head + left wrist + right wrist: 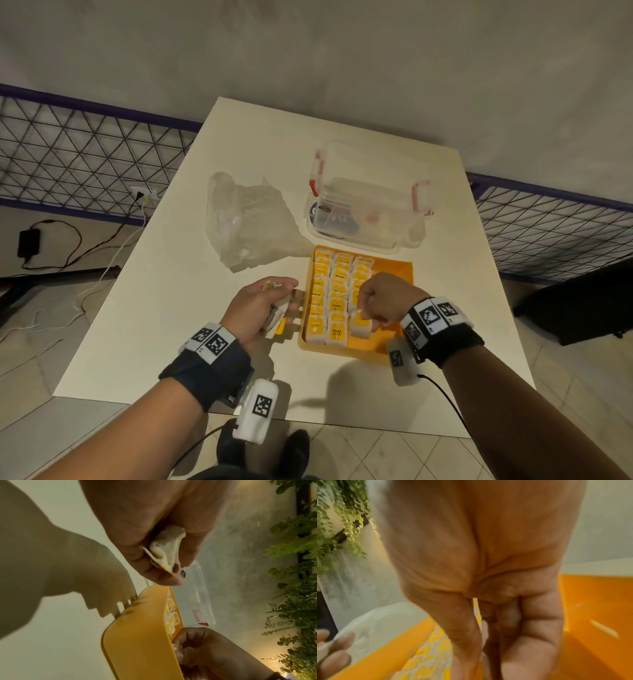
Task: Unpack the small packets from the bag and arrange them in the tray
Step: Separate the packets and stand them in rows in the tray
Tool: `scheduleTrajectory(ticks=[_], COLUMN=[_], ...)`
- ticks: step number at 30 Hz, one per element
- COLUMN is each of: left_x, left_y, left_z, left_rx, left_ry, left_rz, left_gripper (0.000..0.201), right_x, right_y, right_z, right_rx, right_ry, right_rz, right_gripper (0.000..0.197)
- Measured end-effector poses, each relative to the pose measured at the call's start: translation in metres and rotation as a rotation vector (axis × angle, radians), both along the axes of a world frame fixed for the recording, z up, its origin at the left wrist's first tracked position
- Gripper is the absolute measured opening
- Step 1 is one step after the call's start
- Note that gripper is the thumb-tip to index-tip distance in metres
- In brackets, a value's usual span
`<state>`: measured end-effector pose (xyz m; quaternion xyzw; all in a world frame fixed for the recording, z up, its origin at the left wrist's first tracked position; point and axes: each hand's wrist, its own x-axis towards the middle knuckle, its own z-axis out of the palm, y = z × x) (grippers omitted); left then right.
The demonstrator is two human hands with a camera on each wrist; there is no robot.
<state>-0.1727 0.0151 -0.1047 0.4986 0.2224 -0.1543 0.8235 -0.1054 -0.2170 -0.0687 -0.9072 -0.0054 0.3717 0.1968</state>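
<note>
A yellow tray (394, 270) sits on the white table and holds rows of small white packets with yellow labels (337, 298). My right hand (366, 320) pinches one packet (359, 327) at the near end of the third row, inside the tray. My left hand (281, 308) hovers just left of the tray and grips a small bunch of packets (164, 550). The crumpled clear plastic bag (246, 219) lies beyond my left hand. In the right wrist view my curled fingers (530, 642) hide the pinched packet above the tray floor (590, 608).
A clear plastic box with red latches (366, 205) stands just behind the tray. The table's near edge (308, 423) is close to my forearms. A wire fence panel (68, 154), cables and floor tiles lie beyond the table on the left.
</note>
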Motion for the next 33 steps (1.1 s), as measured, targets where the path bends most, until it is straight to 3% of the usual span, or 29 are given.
scheduleTrajectory(ticks=[6, 13, 16, 19, 23, 28, 33], left_x=[-0.001, 0.002, 0.003, 0.004, 0.006, 0.007, 0.003], left_y=[0.001, 0.003, 0.002, 0.001, -0.003, -0.004, 0.000], left_z=[0.001, 0.003, 0.004, 0.003, 0.003, 0.005, 0.004], left_rx=[-0.178, -0.318, -0.369, -0.360, -0.346, -0.355, -0.161], left_ry=[0.074, 0.136, 0.149, 0.138, 0.126, 0.088, 0.010], left_rz=[-0.023, -0.049, -0.066, -0.091, -0.133, -0.163, -0.163], left_gripper=[0.031, 0.043, 0.047, 0.051, 0.052, 0.047, 0.022], right_x=[0.009, 0.015, 0.014, 0.009, -0.006, -0.010, -0.007], right_y=[0.008, 0.011, 0.014, 0.029, 0.064, 0.073, 0.072], right_z=[-0.009, -0.006, 0.004, 0.014, 0.023, 0.013, 0.021], right_rx=[-0.044, -0.143, -0.217, 0.026, 0.287, 0.351, 0.378], right_ry=[-0.124, -0.139, -0.284, -0.406, -0.325, -0.297, -0.350], right_rz=[-0.060, 0.035, 0.077, 0.008, 0.054, 0.102, -0.010], right_gripper=[0.008, 0.024, 0.021, 0.013, 0.014, 0.007, 0.011])
